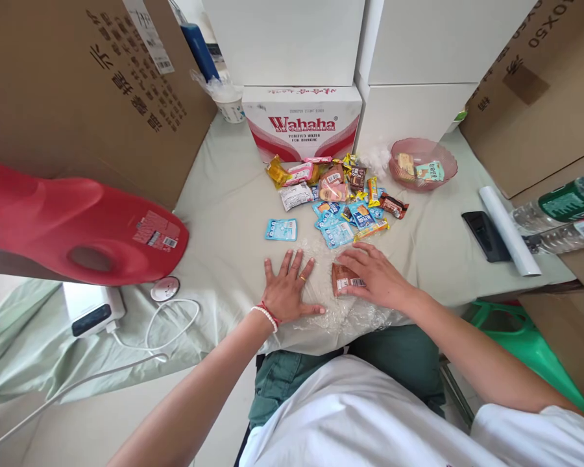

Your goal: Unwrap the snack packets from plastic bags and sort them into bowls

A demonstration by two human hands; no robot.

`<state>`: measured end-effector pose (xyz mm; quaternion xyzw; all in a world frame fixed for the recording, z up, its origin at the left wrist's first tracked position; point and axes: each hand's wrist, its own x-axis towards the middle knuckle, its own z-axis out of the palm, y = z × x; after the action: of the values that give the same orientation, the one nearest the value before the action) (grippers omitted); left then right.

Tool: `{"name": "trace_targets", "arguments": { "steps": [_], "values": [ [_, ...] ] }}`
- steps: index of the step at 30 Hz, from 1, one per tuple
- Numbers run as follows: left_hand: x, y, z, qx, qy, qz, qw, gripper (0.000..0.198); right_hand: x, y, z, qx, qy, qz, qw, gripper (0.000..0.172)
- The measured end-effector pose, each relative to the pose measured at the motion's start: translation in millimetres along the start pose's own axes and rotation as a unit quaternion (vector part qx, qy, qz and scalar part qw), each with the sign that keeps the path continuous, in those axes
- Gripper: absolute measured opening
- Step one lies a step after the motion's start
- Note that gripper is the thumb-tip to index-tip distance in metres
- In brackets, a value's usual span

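My left hand [289, 287] lies flat with fingers spread on a clear plastic bag [343, 314] at the table's near edge. My right hand [377, 275] rests beside it, fingers closed over a brown snack packet [343, 280] that lies on the bag. Beyond the hands a pile of wrapped snacks [343, 194] is scattered on the pale green tablecloth [224, 214], with one blue sachet [281, 229] lying apart to the left.
A Wahaha carton [302, 120] stands behind the pile, a pink bowl [422, 162] with snacks to its right. A black phone [485, 235], white roll [509, 228] and water bottles [564, 214] lie right. A red jug [78, 224], power bank [93, 310] and cable sit left.
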<state>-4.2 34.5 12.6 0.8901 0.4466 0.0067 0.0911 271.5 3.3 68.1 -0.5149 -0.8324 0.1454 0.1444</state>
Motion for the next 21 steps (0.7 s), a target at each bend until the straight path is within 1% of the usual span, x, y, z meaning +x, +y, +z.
{"name": "trace_targets", "arguments": {
  "steps": [1,2,4,6,8,11,12,13,15,17,18,19,21],
  "values": [
    [0,0,-0.4,0.0,0.001,-0.002,1.0,0.121,1,2,0,-0.01,-0.028,-0.03,0.999,0.064],
    [1,1,-0.9,0.0,-0.001,-0.005,1.0,0.121,1,5,1,-0.018,-0.047,-0.042,0.998,0.065],
    [1,1,-2.4,0.001,-0.009,-0.01,1.0,0.121,-1,13,4,-0.031,-0.063,-0.033,0.997,0.064],
    [1,2,-3.8,0.002,-0.019,-0.012,1.0,0.122,-7,21,4,-0.024,-0.057,-0.01,0.998,0.06],
    [2,2,-4.4,0.003,-0.024,-0.013,1.0,0.123,-12,26,0,0.001,-0.025,0.009,1.0,0.057],
    [2,1,-2.5,0.005,-0.021,-0.014,1.0,0.123,-10,20,-6,0.04,0.033,0.003,0.999,0.059],
    [3,0,-1.4,0.006,-0.019,-0.014,1.0,0.123,-6,14,-6,0.046,0.039,-0.006,0.998,0.06],
    [3,0,-0.3,0.008,-0.017,-0.013,1.0,0.123,-2,9,-4,0.045,0.03,-0.018,0.998,0.06],
    [3,-2,1.1,0.008,-0.013,-0.007,1.0,0.122,7,-2,4,0.029,-0.017,-0.029,0.999,0.058],
    [0,-4,0.6,0.004,0.006,-0.006,1.0,0.112,10,-7,12,0.016,-0.059,-0.025,0.998,0.057],
    [-3,-5,-0.4,0.001,0.025,-0.008,1.0,0.104,8,-8,14,0.016,-0.061,-0.024,0.998,0.056],
    [-7,-7,-1.9,-0.001,0.049,-0.01,0.999,0.093,3,-7,13,0.024,-0.049,-0.025,0.998,0.056],
    [-17,-11,-5.5,-0.001,0.096,-0.01,0.995,0.068,-15,-4,6,0.054,-0.003,-0.046,0.997,0.052]
  ]
}}
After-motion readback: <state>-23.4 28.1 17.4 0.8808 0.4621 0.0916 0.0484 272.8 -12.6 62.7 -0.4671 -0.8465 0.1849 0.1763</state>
